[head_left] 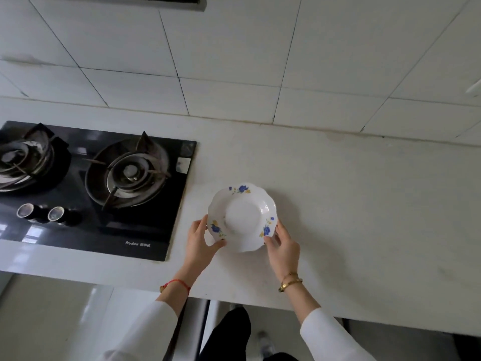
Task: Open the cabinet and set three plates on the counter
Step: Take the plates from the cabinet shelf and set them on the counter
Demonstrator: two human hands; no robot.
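Observation:
A white plate (242,216) with a scalloped rim and blue and yellow flowers is over the white counter (351,204), just right of the stove. My left hand (201,239) grips its near-left rim and my right hand (282,246) grips its near-right rim. Whether the plate rests on the counter or hangs just above it I cannot tell. Only this one plate is in view. Below the counter edge, between my arms, a cabinet door edge (205,327) shows.
A black glass gas stove (156,230) with two burners and two knobs fills the counter's left part. White wall tiles (234,61) rise behind the counter. The floor and my dark trouser leg (229,332) appear below the front edge.

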